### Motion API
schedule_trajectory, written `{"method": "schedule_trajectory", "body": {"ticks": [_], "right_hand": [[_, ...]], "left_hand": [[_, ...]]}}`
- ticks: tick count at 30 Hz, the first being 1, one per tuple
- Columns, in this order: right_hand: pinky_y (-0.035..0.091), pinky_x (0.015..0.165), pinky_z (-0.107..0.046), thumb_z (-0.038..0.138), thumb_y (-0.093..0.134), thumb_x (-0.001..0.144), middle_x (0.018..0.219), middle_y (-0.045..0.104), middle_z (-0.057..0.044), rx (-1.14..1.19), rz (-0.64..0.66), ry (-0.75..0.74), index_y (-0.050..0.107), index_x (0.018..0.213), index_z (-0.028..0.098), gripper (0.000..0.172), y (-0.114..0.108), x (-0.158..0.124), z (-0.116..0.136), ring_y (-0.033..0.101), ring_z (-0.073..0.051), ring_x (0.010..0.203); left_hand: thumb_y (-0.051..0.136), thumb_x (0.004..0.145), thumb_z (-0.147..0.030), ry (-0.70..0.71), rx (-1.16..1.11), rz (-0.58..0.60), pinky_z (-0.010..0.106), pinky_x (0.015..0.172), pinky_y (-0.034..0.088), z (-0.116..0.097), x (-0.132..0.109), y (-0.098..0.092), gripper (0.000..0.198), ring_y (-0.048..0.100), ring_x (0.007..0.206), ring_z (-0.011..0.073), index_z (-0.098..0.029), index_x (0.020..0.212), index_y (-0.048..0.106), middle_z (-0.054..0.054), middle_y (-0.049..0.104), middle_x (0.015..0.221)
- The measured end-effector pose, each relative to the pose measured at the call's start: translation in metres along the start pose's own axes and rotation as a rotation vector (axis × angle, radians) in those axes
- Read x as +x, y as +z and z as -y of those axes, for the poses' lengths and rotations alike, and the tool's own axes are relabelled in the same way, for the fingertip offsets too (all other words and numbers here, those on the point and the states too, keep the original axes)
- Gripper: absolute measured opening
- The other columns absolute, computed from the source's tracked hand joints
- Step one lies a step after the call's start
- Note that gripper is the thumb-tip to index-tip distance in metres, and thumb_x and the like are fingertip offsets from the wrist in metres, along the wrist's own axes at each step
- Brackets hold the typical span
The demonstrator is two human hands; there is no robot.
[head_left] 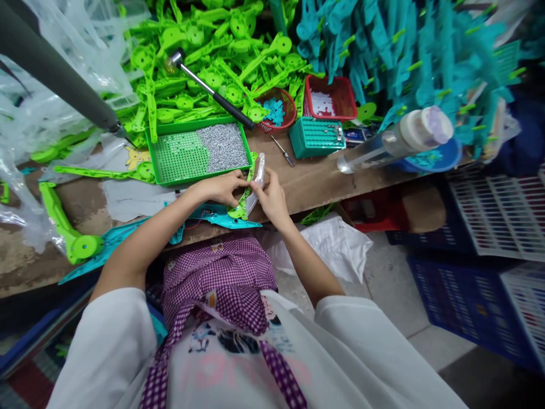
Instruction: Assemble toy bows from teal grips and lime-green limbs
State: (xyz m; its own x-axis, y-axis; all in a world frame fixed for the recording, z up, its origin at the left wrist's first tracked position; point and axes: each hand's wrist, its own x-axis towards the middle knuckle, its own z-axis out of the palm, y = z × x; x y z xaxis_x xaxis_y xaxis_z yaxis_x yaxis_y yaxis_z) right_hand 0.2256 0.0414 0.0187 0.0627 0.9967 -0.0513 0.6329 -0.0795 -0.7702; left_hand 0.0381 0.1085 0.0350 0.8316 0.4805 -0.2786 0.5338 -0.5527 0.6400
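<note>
Location: the translucent plastic strip (260, 168) and the green plastic part (239, 212) lie together at the near edge of the table (313, 179), just right of the green perforated tray (202, 176). Orientation: the strip's long axis runs near to far, its far end leaning slightly right; the green part runs alongside it, its wider end nearest the wearer.

Left hand (227, 188): forearm angled in from the left, fingers bent, fingertips at the green part; cannot tell whether its grip is closed. Right hand (271, 196): forearm angled inward, thumb and fingers pinching the strip.

Markings: pink lettering on the white shirt (349, 346), illegible.
</note>
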Motion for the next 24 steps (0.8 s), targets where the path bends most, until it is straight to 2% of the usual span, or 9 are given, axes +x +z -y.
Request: {"method": "schedule_trajectory", "body": {"ticks": [2, 4, 6, 9, 12, 15, 18, 22, 24], "right_hand": [[0.047, 0.089, -0.043, 0.051, 0.050, 0.091, 0.121, 0.056, -0.013, -0.112, -0.091, -0.105, 0.042, 0.137, 0.024, 0.054, -0.002, -0.007, 0.004, 0.058, -0.027, 0.110], [0.043, 0.093, -0.044, 0.043, 0.047, 0.094, 0.126, 0.052, -0.013, -0.223, -0.093, -0.214, 0.052, 0.129, 0.024, 0.040, -0.004, -0.016, 0.008, 0.053, -0.027, 0.117], [0.040, 0.092, -0.044, 0.037, 0.048, 0.094, 0.120, 0.055, -0.011, -0.327, 0.011, -0.296, 0.062, 0.112, 0.023, 0.026, -0.005, -0.022, 0.015, 0.052, -0.027, 0.115], [0.035, 0.087, -0.041, 0.033, 0.054, 0.090, 0.113, 0.059, -0.009, -0.448, 0.208, -0.325, 0.066, 0.096, 0.022, 0.017, -0.006, -0.020, 0.026, 0.051, -0.028, 0.110], [0.032, 0.082, -0.037, 0.027, 0.057, 0.087, 0.108, 0.059, -0.008, -0.515, 0.361, -0.311, 0.065, 0.096, 0.020, 0.014, -0.008, -0.004, 0.039, 0.052, -0.027, 0.106], [0.029, 0.077, -0.033, 0.022, 0.060, 0.085, 0.103, 0.058, -0.007, -0.562, 0.503, -0.322, 0.065, 0.096, 0.018, 0.013, -0.011, 0.014, 0.049, 0.053, -0.025, 0.099], [0.026, 0.075, -0.032, 0.022, 0.061, 0.085, 0.097, 0.057, -0.007, -0.618, 0.573, -0.373, 0.066, 0.093, 0.017, 0.011, -0.015, 0.022, 0.053, 0.052, -0.023, 0.094], [0.025, 0.078, -0.034, 0.023, 0.056, 0.090, 0.097, 0.057, -0.007, -0.676, 0.581, -0.477, 0.068, 0.095, 0.016, 0.015, -0.019, 0.022, 0.051, 0.052, -0.021, 0.090], [0.024, 0.078, -0.034, 0.025, 0.057, 0.090, 0.098, 0.058, -0.007, -0.673, 0.601, -0.472, 0.069, 0.098, 0.017, 0.017, -0.020, 0.022, 0.051, 0.052, -0.021, 0.090]], "left_hand": [[0.061, 0.071, -0.029, 0.017, -0.008, -0.009, 0.031, 0.092, 0.039, 0.002, 0.000, 0.001, 0.074, 0.046, 0.106, 0.0233, -0.023, 0.144, 0.045, 0.005, 0.048, 0.117], [0.061, 0.071, -0.028, 0.010, -0.012, 0.000, 0.032, 0.092, 0.039, 0.002, 0.000, 0.001, 0.076, 0.046, 0.107, 0.0237, -0.022, 0.145, 0.044, 0.006, 0.047, 0.118], [0.062, 0.070, -0.027, -0.001, -0.021, 0.011, 0.031, 0.091, 0.039, 0.001, 0.001, 0.000, 0.074, 0.047, 0.106, 0.0230, -0.021, 0.142, 0.047, 0.006, 0.047, 0.117], [0.063, 0.068, -0.025, 0.000, -0.038, 0.011, 0.030, 0.089, 0.040, -0.002, 0.001, -0.002, 0.059, 0.048, 0.102, 0.0212, -0.018, 0.126, 0.059, 0.006, 0.047, 0.113], [0.064, 0.066, -0.023, -0.001, -0.053, 0.003, 0.030, 0.089, 0.041, -0.001, 0.001, -0.002, 0.039, 0.049, 0.099, 0.0200, -0.014, 0.104, 0.065, 0.006, 0.047, 0.111], [0.064, 0.066, -0.022, 0.001, -0.057, -0.002, 0.029, 0.090, 0.041, 0.001, 0.002, -0.001, 0.032, 0.049, 0.098, 0.0191, -0.014, 0.097, 0.064, 0.006, 0.047, 0.110], [0.063, 0.066, -0.023, 0.008, -0.046, -0.002, 0.031, 0.092, 0.040, 0.003, 0.002, 0.000, 0.033, 0.049, 0.100, 0.0201, -0.016, 0.098, 0.064, 0.005, 0.047, 0.111], [0.061, 0.068, -0.025, 0.012, -0.039, 0.009, 0.035, 0.095, 0.039, 0.001, 0.001, -0.002, 0.033, 0.047, 0.107, 0.0239, -0.015, 0.100, 0.064, 0.008, 0.047, 0.116], [0.061, 0.069, -0.024, 0.012, -0.045, 0.012, 0.034, 0.095, 0.039, 0.000, 0.001, -0.002, 0.033, 0.047, 0.108, 0.0238, -0.015, 0.100, 0.064, 0.008, 0.047, 0.116]]}}
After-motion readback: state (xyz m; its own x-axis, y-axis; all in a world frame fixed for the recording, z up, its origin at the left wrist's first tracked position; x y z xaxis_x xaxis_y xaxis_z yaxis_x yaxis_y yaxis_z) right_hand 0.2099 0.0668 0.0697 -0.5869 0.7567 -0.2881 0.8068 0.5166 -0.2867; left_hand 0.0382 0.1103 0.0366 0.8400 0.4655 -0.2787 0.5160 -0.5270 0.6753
